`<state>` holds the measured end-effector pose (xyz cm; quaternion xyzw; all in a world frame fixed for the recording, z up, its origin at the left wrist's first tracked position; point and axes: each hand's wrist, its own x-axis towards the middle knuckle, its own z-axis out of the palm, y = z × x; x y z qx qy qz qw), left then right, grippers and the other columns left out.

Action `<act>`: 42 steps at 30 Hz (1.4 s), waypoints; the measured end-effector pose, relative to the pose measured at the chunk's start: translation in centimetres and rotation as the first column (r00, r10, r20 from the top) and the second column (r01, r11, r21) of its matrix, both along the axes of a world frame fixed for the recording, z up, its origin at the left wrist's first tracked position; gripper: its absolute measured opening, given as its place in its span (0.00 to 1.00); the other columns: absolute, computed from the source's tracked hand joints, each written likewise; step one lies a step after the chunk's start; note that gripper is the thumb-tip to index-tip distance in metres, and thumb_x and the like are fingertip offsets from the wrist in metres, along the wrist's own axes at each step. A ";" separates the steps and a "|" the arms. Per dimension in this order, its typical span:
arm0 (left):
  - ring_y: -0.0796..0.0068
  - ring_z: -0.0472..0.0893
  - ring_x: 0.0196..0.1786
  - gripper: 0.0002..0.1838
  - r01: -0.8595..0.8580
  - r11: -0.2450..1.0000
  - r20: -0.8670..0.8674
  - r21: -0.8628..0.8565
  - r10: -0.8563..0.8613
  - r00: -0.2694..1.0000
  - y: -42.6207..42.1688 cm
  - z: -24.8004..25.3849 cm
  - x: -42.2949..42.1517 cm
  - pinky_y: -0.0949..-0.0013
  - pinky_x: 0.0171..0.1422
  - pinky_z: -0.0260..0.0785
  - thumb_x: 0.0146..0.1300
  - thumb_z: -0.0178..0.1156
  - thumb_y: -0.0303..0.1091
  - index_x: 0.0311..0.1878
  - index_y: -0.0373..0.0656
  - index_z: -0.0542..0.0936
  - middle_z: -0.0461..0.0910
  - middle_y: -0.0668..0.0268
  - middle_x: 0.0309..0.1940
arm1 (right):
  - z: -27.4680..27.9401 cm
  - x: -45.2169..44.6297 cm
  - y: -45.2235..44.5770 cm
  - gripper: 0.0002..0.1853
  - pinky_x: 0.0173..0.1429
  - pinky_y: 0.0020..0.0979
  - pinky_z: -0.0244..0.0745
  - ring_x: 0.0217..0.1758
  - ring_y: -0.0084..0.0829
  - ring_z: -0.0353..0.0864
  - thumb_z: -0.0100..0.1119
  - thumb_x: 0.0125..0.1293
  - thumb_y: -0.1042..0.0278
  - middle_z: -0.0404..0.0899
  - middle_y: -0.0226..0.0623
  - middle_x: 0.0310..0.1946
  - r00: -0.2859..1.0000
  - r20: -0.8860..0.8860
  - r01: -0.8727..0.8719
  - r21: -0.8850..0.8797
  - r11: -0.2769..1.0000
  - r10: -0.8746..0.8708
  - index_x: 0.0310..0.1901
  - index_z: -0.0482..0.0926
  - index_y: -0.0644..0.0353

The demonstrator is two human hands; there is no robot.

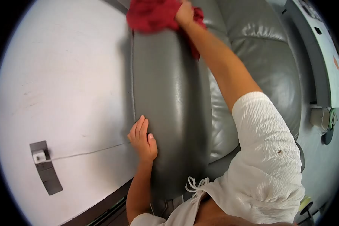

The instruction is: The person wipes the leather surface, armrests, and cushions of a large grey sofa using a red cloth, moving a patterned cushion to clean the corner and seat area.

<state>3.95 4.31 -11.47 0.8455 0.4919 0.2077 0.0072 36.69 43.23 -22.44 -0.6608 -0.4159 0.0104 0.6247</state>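
A grey leather sofa armrest (160, 79) runs up the middle of the head view. At its far end, my right hand (184, 15) is closed on a red cloth (150, 16), which lies bunched over the top of the armrest. Part of the cloth hangs down the armrest's inner side, and its edges are blurred. My left hand (142, 140) rests on the outer edge of the armrest, nearer to me. Its fingers are stretched out over the leather and hold nothing.
Close along the left stands a white wall with a dark socket plate (51, 177), a white plug (38, 156) and a thin cable running behind the armrest. Sofa cushions (265, 60) lie right. Further right are a long table (314, 56) and a small bin (320, 117).
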 end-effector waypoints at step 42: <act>0.70 0.71 0.60 0.18 0.018 0.972 0.049 0.236 -0.030 0.998 0.4 -2.9 -0.4 0.60 0.60 0.60 0.63 0.47 0.32 0.56 0.53 0.75 0.75 0.75 0.57 | -10.8 -17.0 -70.7 0.14 0.45 0.40 0.77 0.50 0.43 0.72 0.61 0.43 0.62 0.76 0.39 0.45 0.526 0.050 -0.355 -0.895 0.272 0.849 0.32 0.83 0.61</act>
